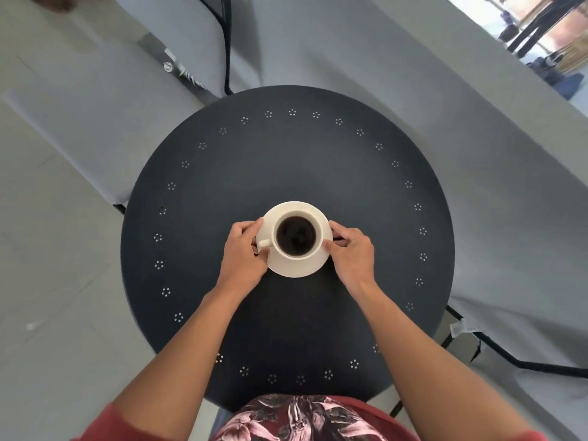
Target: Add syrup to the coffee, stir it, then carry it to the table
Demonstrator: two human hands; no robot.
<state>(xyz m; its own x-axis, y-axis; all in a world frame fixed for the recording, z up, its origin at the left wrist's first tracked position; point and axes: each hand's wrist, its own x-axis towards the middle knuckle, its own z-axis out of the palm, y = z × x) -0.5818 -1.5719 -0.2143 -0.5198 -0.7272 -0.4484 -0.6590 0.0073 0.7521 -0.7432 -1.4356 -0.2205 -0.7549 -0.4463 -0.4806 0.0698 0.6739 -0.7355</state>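
1. A white cup of black coffee sits on a white saucer near the centre of the round black tabletop.
2. The left hand grips the saucer's left rim beside the cup handle.
3. The right hand pinches the saucer's right rim.

The hands hide the saucer's side rims; the bottom edge cuts off the shirt.

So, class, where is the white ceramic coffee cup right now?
In the head view, the white ceramic coffee cup sits on its white saucer near the middle of the round black table, between the left hand and right hand.
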